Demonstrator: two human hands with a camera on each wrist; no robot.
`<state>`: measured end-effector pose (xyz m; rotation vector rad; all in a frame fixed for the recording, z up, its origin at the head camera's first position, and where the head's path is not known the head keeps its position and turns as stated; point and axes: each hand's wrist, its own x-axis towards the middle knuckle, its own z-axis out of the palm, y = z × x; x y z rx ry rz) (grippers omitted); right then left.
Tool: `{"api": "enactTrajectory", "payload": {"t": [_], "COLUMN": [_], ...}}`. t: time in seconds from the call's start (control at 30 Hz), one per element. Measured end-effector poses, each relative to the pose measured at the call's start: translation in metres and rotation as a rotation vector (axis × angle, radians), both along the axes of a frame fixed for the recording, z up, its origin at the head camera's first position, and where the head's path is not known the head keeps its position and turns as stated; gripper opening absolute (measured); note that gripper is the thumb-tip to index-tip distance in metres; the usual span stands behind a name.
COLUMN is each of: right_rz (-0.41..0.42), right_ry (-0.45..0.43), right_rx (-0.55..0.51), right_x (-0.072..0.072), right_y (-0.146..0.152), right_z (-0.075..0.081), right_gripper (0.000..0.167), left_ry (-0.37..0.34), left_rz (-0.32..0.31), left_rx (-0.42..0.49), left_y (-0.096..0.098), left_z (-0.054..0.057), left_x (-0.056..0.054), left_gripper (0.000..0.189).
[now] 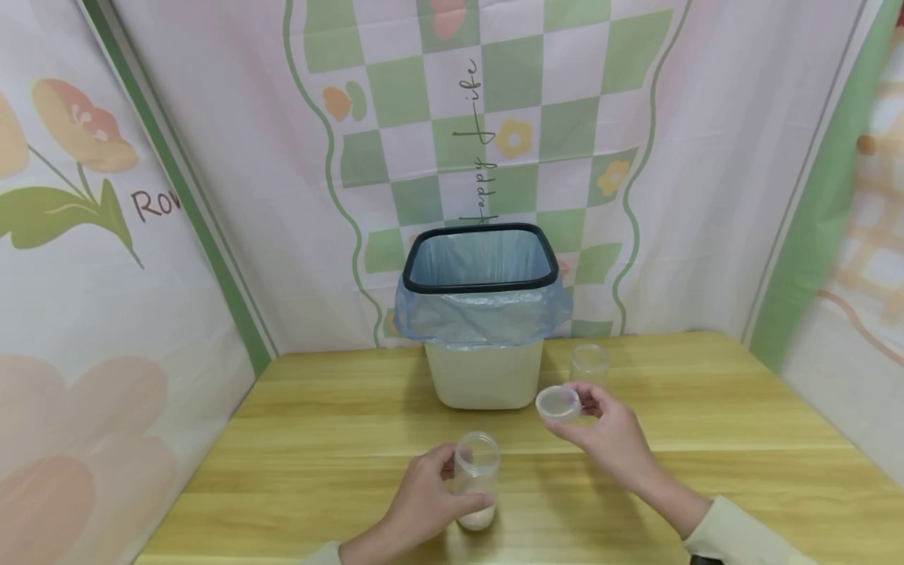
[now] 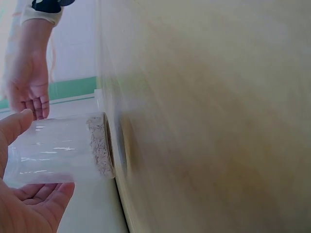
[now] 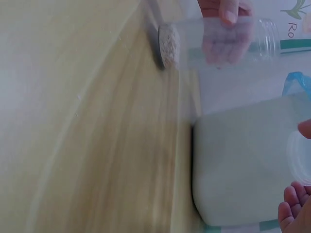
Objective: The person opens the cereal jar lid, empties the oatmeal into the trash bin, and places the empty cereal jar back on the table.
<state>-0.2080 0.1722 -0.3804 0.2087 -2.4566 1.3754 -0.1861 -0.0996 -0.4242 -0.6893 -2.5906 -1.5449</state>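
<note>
My left hand [image 1: 422, 496] grips a clear plastic jar [image 1: 477, 475] around its side, thumb in front. The jar stands upright and uncapped, with a layer of pale crumbly powder [image 2: 98, 145] at its bottom. Whether its base touches the table or hangs just over it, I cannot tell. To the right and farther back, my right hand [image 1: 616, 436] pinches a round clear lid [image 1: 558, 403] between thumb and fingers, above the table and apart from the jar. In the right wrist view only part of the lid [image 3: 300, 158] shows.
A pale waste bin [image 1: 483, 377] with a black rim and blue liner bag [image 1: 480, 318] stands at the table's back, beyond both hands. Right of it is a second clear jar [image 1: 589, 361], partly behind my right hand. Printed curtains surround the wood-grain table [image 1: 318, 439].
</note>
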Motion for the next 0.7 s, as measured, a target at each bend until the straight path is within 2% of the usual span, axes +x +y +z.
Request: {"api": "enactTrajectory", "payload": {"t": [0.2, 0.53, 0.7], "right_rz": [0.047, 0.117, 0.169], "right_ry": [0.014, -0.007, -0.019], "right_rx": [0.143, 0.408, 0.528], "right_x": [-0.007, -0.015, -0.018], "right_y": [0.012, 0.02, 0.021], "right_z": [0.005, 0.011, 0.011], "right_gripper": [0.061, 0.051, 0.055], "left_ry": [-0.015, -0.041, -0.04], "left_rz": [-0.024, -0.061, -0.068], "left_rx": [0.026, 0.065, 0.067], "left_y": [0.001, 0.002, 0.002], "left_z": [-0.001, -0.003, -0.003], "left_x": [0.0, 0.0, 0.0], "left_gripper": [0.046, 0.05, 0.05]}}
